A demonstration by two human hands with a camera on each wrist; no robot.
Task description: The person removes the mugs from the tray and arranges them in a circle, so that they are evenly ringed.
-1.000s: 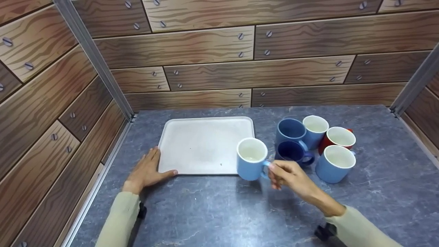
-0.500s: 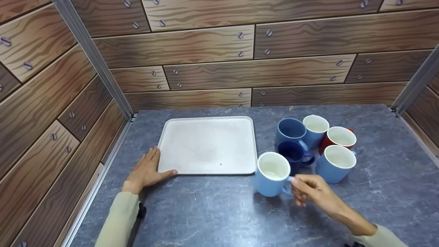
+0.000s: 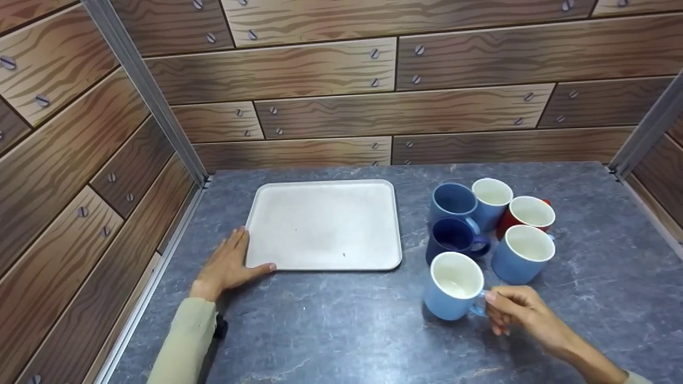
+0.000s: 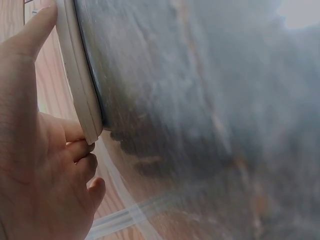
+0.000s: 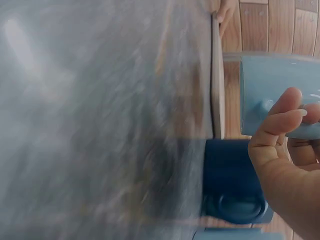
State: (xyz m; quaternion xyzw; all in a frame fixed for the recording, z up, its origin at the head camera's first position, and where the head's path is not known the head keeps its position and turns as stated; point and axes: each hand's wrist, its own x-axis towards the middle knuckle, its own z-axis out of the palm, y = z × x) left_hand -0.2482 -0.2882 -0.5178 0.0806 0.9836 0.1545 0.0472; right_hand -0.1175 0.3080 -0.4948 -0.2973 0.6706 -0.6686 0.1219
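By its handle, my right hand [image 3: 525, 314] pinches a light blue mug [image 3: 448, 298] with a white inside. The mug is upright and, in the right wrist view, its base looks slightly off the tabletop. Just behind it stands a dark blue mug [image 3: 445, 256]. My left hand [image 3: 227, 269] lies at the front left corner of a white tray [image 3: 320, 226], fingers along the left side and thumb against the front edge. The left wrist view shows the tray's rim [image 4: 80, 75] between thumb and fingers. Nothing stands on the tray.
Behind the dark blue mug is a medium blue mug [image 3: 452, 201]. Beside these stand a blue mug with white inside [image 3: 490, 205], a red mug [image 3: 525, 213] and another light blue mug [image 3: 520, 258]. Wood-patterned walls [image 3: 320, 117] border the grey tabletop [image 3: 331, 320].
My right hand has carried the light blue mug from the tray's front right corner rightward and toward me, to in front of the dark blue mug. My left hand has stayed put.
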